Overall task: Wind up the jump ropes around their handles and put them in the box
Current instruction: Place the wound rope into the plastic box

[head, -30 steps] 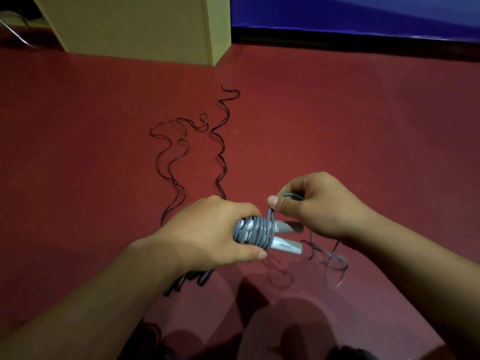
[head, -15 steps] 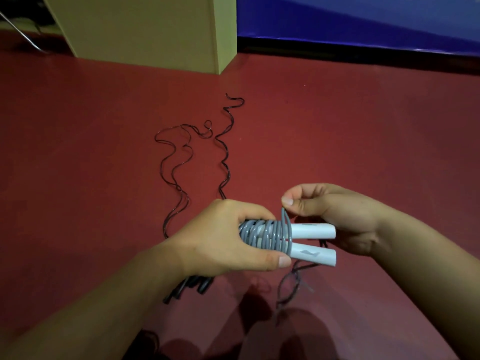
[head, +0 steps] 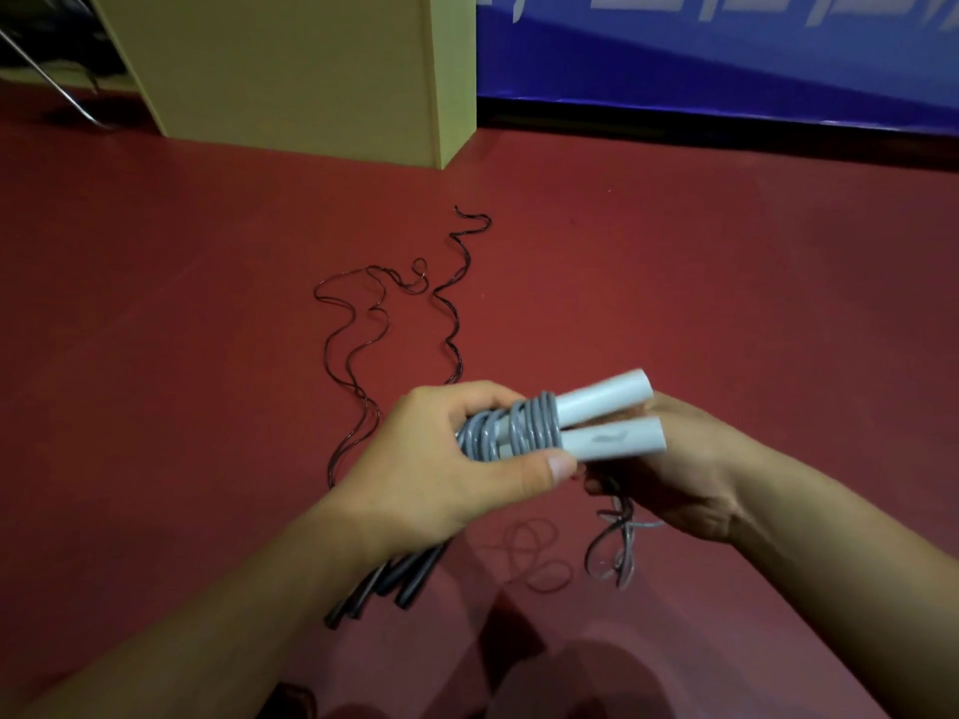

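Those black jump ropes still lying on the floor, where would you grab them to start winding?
Probably by the black handles, from above. They lie bunched side by side on the red floor just under the left hand, thick and rigid, so fingers can close around them, while the thin black cords trail off in loose squiggles.
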Action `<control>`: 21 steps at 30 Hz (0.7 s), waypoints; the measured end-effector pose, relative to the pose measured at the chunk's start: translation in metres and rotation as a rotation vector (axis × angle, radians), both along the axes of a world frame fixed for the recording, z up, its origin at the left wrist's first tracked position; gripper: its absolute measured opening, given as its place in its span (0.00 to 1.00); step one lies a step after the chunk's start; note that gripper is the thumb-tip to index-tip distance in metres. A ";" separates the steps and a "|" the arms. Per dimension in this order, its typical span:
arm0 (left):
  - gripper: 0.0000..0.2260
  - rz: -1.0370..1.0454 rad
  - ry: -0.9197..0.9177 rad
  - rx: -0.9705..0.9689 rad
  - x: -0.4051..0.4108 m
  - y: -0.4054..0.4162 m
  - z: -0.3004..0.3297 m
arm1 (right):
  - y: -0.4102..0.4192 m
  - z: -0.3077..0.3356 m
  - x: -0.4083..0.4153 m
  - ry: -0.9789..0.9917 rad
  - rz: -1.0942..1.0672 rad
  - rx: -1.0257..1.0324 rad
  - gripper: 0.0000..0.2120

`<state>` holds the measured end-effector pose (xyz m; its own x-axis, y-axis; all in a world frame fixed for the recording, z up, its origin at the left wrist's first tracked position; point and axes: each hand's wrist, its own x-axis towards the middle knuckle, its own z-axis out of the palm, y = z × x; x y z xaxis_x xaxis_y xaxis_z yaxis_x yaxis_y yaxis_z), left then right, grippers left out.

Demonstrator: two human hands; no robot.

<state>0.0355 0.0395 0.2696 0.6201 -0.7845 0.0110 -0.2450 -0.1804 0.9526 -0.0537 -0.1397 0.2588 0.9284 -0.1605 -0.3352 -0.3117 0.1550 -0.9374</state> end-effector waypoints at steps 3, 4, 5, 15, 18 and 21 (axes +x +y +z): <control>0.18 0.140 -0.011 -0.105 0.007 -0.003 -0.001 | 0.005 -0.006 0.002 0.007 -0.087 -0.112 0.12; 0.19 0.178 -0.002 -0.136 0.010 -0.003 -0.001 | 0.006 -0.007 0.003 -0.001 -0.092 -0.107 0.13; 0.20 0.205 0.005 -0.155 0.012 -0.004 -0.001 | 0.010 -0.006 0.004 0.001 -0.097 -0.102 0.13; 0.10 0.434 -0.080 -0.070 0.017 -0.004 -0.008 | 0.019 -0.008 0.005 0.042 -0.109 -0.157 0.05; 0.08 0.448 -0.127 -0.018 0.017 -0.002 -0.009 | 0.020 -0.009 0.003 0.042 -0.097 -0.158 0.05; 0.07 0.466 -0.202 0.070 0.015 -0.001 -0.009 | 0.021 -0.010 0.003 0.063 -0.102 -0.148 0.10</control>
